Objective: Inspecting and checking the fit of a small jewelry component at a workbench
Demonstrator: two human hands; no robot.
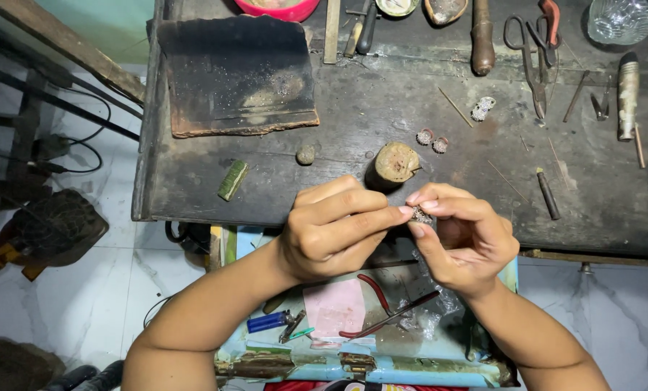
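My left hand point(335, 228) and my right hand point(461, 235) meet in front of the dark workbench point(338, 123), fingertips pinched together on a small sparkling metal ornament point(420, 215). Both hands hover above an open drawer point(367, 326) below the bench edge. A short wooden peg point(394, 164) stands just behind the hands. Two small round studded pieces point(432, 140) and a larger glittering piece point(482, 108) lie farther back on the bench.
A charred rectangular block point(237, 76) lies at the back left, a green bar point(232, 179) near it. Scissors point(530, 51), a wooden-handled tool point(482, 36) and thin sticks lie at the back right. Red-handled pliers point(375, 297) and a blue lighter point(267, 321) rest in the drawer.
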